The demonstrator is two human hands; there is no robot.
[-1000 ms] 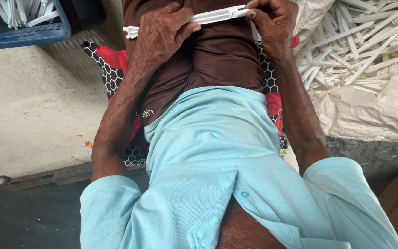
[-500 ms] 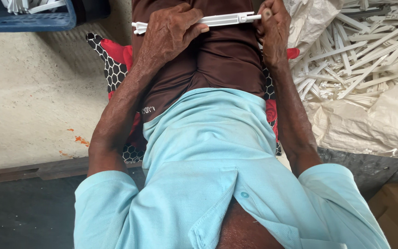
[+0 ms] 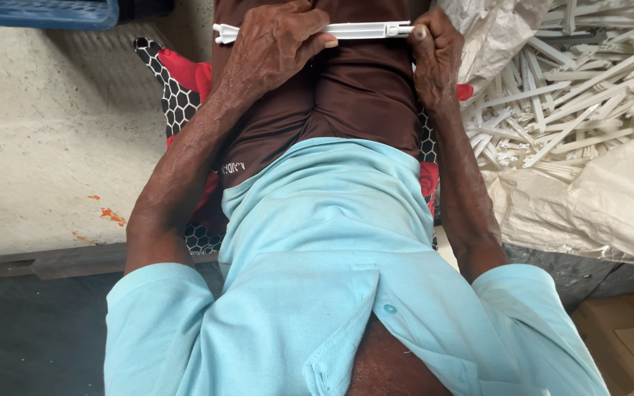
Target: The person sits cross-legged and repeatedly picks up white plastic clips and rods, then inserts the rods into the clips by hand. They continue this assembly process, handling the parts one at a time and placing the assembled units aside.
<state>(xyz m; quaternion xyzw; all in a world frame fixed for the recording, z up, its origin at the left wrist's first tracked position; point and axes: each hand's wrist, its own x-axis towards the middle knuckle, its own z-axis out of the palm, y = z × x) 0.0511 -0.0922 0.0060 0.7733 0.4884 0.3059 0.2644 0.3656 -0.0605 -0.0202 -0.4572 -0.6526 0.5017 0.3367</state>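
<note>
Holding white plastic strip (image 3: 361,30) unchanged, left hand (image 3: 277,40), right hand (image 3: 434,55), both grips closed.

I see a white plastic strip (image 3: 361,30) across brown shorts (image 3: 346,103); below the shorts, a pale turquoise shirt (image 3: 332,249); under them, a cushion (image 3: 174,84) in red with a black-and-white honeycomb pattern; right of the shorts, white strips (image 3: 574,95) heaped on an off-white sack (image 3: 610,205); left, a blue crate (image 3: 45,12).

Two hands, left hand (image 3: 277,45) and right hand (image 3: 434,55); one white plastic strip (image 3: 365,30) between them; one blue crate (image 3: 45,12) at 11 o'clock; white strips (image 3: 574,95) at 2 o'clock, too many to count.
</note>
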